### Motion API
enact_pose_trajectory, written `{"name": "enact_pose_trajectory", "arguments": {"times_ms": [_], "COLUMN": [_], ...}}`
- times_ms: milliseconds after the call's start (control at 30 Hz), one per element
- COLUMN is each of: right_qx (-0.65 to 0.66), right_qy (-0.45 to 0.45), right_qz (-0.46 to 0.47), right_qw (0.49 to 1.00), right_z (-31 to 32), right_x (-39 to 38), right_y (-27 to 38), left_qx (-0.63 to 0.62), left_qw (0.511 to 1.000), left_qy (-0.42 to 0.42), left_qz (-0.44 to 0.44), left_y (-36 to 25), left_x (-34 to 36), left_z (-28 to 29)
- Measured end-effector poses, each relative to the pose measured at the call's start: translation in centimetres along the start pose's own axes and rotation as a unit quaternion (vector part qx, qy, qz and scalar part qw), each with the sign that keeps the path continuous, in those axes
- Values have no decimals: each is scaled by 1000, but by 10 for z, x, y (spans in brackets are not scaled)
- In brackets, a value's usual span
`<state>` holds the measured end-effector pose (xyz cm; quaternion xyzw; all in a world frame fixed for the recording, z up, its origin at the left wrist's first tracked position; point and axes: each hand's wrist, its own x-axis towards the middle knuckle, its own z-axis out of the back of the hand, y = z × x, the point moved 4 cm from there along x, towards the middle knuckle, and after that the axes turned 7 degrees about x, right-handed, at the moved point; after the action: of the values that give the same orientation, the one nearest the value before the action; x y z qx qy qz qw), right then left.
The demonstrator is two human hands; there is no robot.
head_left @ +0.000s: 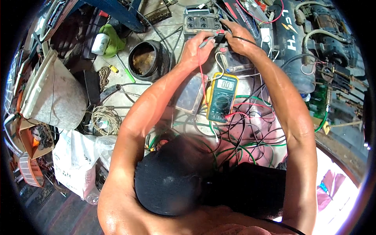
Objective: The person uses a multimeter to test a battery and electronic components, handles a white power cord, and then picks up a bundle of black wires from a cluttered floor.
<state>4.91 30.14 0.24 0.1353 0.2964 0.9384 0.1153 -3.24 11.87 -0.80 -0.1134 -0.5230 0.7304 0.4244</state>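
A grey battery with several round caps stands at the far middle. At its near right corner is a small black-and-red terminal piece. My left hand is closed in a pinch on a slim grey test probe, held against this corner. A red lead runs down from that hand toward a yellow-edged multimeter with a lit display. My right hand curls at the battery's right side, its fingers by the terminal. A black cable crosses it; what its fingertips grip is hidden.
Tangled cables cover the floor below the meter. Two flat batteries, one a dark box, lie nearby. A black round pot and a white bucket stand left. A dark cylindrical tank lies right. A capped head blocks the lower middle.
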Motion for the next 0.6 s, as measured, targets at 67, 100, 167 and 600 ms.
{"name": "enact_pose_trajectory", "arguments": {"times_ms": [67,100,167,600], "right_qx": [7,6,-1,-1], "right_qy": [14,14,37,31], "right_qz": [-13,-16,-29,-16], "right_qw": [1000,1000,999,999], "right_z": [3,4,3,3], "right_x": [2,2,2,1], "right_y": [2,3,2,0], "left_qx": [-5,-5,-7,-17], "left_qw": [1000,1000,1000,1000], "left_qy": [-1,0,4,17], "left_qz": [-3,6,10,12], "left_y": [0,0,0,-1], "left_x": [0,-1,0,0], "left_z": [0,1,1,0]}}
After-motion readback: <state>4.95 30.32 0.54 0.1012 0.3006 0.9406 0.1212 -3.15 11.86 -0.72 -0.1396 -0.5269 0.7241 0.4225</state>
